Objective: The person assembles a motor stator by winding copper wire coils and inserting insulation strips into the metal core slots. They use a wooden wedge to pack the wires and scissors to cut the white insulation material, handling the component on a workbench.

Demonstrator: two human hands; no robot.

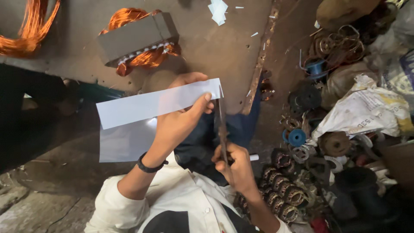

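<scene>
Overhead, a person's left hand (179, 118) pinches a folded sheet of pale insulating paper (146, 116) between thumb and fingers, the thumb pressed on the sheet's upper right corner. A black band (150, 166) circles that wrist, and the sheet stretches away to the left of the hand, its lower flap hanging below the upper strip. Just right of the left hand, the right hand (235, 166) is clenched around the grip of a long pair of scissors (221, 129), whose dark blades rise straight up and meet the paper's right edge beside the left thumb. A short white stub (253, 157) sticks out just to the right of that fist. Beyond both hands, on a worn grey work board (215, 47), lies a motor stator (138, 39) packed with copper windings, with paper scraps (218, 11) farther off. More copper wire (30, 26) lies far beyond the left hand. To the right of the right hand sits a jumble of blue spools (296, 137), rusty wound armatures (282, 196) and crumpled white bags (366, 110).
</scene>
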